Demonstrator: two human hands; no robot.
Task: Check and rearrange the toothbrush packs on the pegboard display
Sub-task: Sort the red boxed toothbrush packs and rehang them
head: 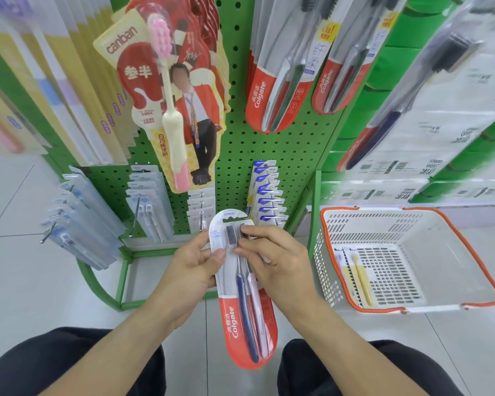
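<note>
A red and white Colgate twin toothbrush pack [242,312] with a dark blue and a pink brush is held low in front of the green pegboard [240,147]. My left hand [193,267] grips its left edge, thumb on the front. My right hand [272,258] pinches the pack from the right, fingertips over the brush heads. More Colgate packs [275,90] hang at the upper right of the board. A canban pack [166,104] with a pink and cream brush hangs at the upper left.
Small packs hang on the lower pegs: clear ones [147,198] on the left, blue ones [265,192] on the right. A white basket with an orange rim [412,308] stands on the floor at the right, a yellow brush pack [357,272] inside. My knees frame the bottom.
</note>
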